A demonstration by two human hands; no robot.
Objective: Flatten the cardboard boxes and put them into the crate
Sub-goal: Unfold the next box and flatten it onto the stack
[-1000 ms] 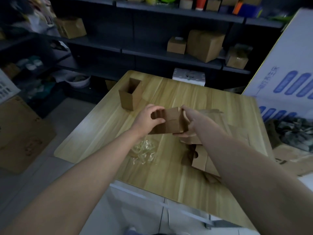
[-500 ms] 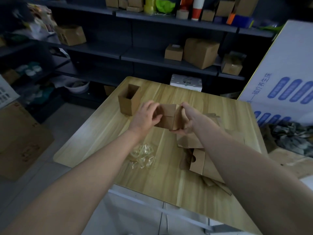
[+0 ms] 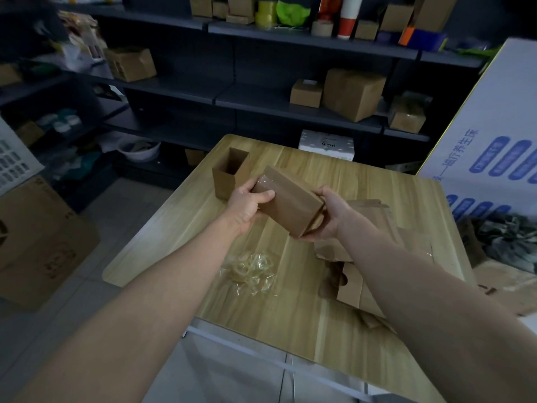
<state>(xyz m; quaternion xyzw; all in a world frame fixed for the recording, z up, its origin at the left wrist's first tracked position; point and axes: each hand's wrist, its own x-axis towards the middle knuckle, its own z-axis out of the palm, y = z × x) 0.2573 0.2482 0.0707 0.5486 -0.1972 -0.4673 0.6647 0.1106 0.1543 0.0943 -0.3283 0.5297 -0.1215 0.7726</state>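
I hold a small brown cardboard box (image 3: 286,200) in the air above the wooden table (image 3: 363,181), tilted with its taped end up and to the left. My left hand (image 3: 247,203) grips that taped end, thumb across the top. My right hand (image 3: 327,216) grips the lower right end, where flaps hang open. A second small box (image 3: 229,177) stands upright and open-topped on the table just behind my left hand. Flattened boxes (image 3: 374,222) lie in a pile under my right forearm. No crate is clearly in view.
A wad of clear peeled tape (image 3: 250,270) lies on the table below my hands. Dark shelves (image 3: 290,109) with cartons stand behind the table. A large white and blue carton (image 3: 494,141) leans at the right. Flat cardboard (image 3: 37,242) lies on the floor at left.
The box has been turned between my hands: its open side faced me before, and now a closed long side faces up with the taped end at left. The view has shifted down slightly.
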